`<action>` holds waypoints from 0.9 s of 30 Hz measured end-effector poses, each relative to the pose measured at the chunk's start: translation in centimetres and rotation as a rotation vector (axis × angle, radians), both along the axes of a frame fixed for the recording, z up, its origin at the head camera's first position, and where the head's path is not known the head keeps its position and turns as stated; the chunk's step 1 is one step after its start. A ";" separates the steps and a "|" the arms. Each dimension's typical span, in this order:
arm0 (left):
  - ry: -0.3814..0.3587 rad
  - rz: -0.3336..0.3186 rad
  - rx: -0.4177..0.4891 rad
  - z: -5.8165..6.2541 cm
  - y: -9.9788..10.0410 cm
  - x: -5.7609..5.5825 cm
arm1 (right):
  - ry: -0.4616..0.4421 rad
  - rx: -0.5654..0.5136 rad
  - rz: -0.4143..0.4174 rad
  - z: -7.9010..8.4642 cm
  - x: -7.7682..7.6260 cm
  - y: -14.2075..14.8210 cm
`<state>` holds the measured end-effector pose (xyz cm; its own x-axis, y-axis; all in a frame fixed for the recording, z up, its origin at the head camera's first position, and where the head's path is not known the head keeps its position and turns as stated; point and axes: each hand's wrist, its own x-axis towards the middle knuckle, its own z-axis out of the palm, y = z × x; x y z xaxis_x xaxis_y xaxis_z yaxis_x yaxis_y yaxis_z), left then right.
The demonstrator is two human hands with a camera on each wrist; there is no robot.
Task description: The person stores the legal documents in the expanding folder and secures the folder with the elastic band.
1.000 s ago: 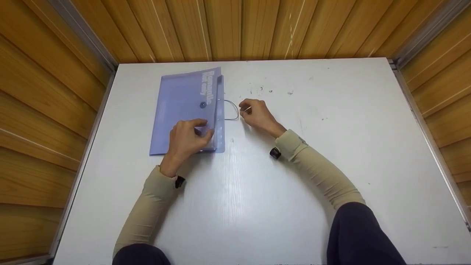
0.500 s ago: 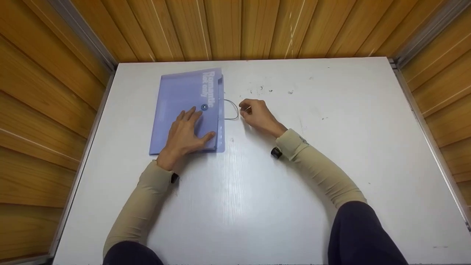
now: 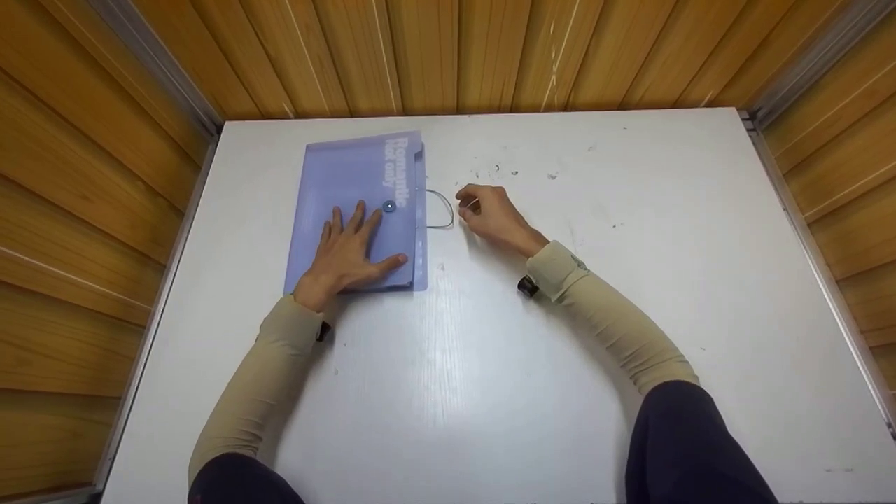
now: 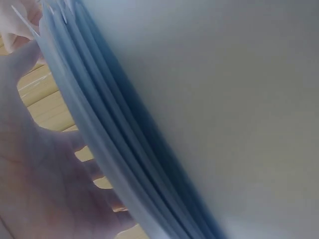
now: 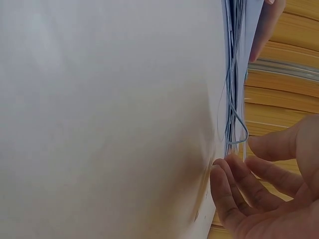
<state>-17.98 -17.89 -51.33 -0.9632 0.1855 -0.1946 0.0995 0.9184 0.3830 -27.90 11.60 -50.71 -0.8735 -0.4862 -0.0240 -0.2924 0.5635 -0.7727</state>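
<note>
A translucent purple expanding file folder point(image 3: 350, 168) lies on the white table, its flap down and a round button point(image 3: 389, 206) on it. My left hand point(image 3: 343, 255) rests flat on the flap with fingers spread, the index fingertip close to the button. Stacked pleats of the folder point(image 4: 107, 124) show at its edge in the left wrist view. From the folder's right side a thin elastic cord point(image 3: 450, 206) sticks out in a loop. Just right of that loop is my right hand point(image 3: 497, 217), fingers loosely bent. In the right wrist view its thumb tip is right at the cord point(image 5: 246, 134).
Wood-patterned panels point(image 3: 420, 56) with metal corner posts point(image 3: 164, 63) enclose the back and sides of the white table point(image 3: 448, 350). Small dark marks point(image 3: 514, 173) dot its surface beyond the right hand. A black wrist device point(image 3: 527, 286) sits at the right cuff.
My left hand has gone from bent fingers at the flap's edge to lying flat on it, shifting slightly left. The raised flap has come down. The right hand has barely moved.
</note>
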 end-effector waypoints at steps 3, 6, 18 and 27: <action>-0.032 -0.002 -0.043 -0.3 0.1 -0.1 | -0.009 0.002 0.018 0.0 0.0 -0.1; -0.059 -0.008 -0.083 -0.4 0.2 -0.3 | -0.016 0.007 0.037 -0.2 -0.1 -0.2; -0.117 -0.016 -0.133 -0.4 0.4 -0.3 | -0.012 0.040 0.052 -0.6 -0.6 -0.8; -0.080 0.009 -0.107 -0.5 0.3 -0.7 | -0.061 0.018 0.051 -0.5 -0.9 -1.3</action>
